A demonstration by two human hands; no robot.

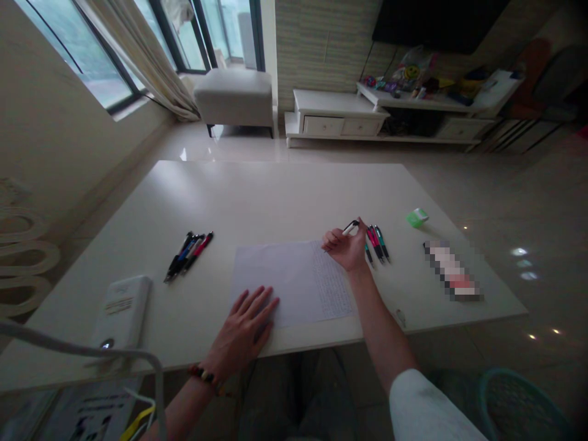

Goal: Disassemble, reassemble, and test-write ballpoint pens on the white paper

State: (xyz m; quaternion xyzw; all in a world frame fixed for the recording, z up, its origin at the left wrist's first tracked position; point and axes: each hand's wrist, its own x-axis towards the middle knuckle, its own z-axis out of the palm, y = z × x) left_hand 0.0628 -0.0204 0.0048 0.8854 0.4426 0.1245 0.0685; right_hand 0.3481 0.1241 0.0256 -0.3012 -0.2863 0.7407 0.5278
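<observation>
A sheet of paper (pixel 287 278) lies on the white table (pixel 275 196), with dense lines of writing along its right side. My left hand (pixel 245 324) rests flat on the lower left of the sheet, fingers spread and holding nothing. Over the sheet's upper right corner, my right hand (pixel 348 248) grips a white pen (pixel 350 228) with a black end. Just right of that hand lie several pens (pixel 375 242), red and green with black. Another group of pens (pixel 188 255), in black, blue and red, lies left of the sheet.
A white device (pixel 123 312) lies at the left, with a grey cable (pixel 78 348) near it. On the right are a green box (pixel 417 217) and a pixelated object (pixel 452 271). A teal basket (pixel 519 398) stands at the lower right.
</observation>
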